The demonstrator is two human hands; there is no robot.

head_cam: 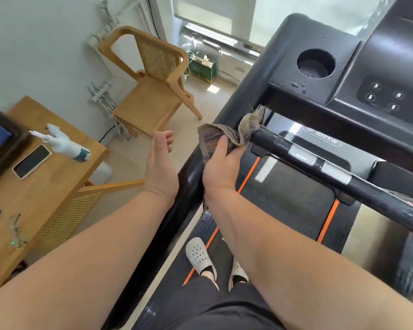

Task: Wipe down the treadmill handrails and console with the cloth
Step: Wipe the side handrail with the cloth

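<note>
My right hand (221,163) grips a grey-brown striped cloth (221,135), bunched around the left end of the black crossbar handrail (339,177) where it meets the left side rail (234,108). My left hand (161,163) hovers open, palm turned right, just left of that side rail and holding nothing. The black console (367,75) sits above, with a round cup holder (316,63), a number keypad (389,96) and water droplets on its surface.
A wooden table (45,186) at left carries a white spray bottle (66,145), a phone (31,161) and glasses (17,231). A wooden cane chair (150,84) stands by the wall. My feet in white clogs (199,256) rest on the treadmill belt (284,196).
</note>
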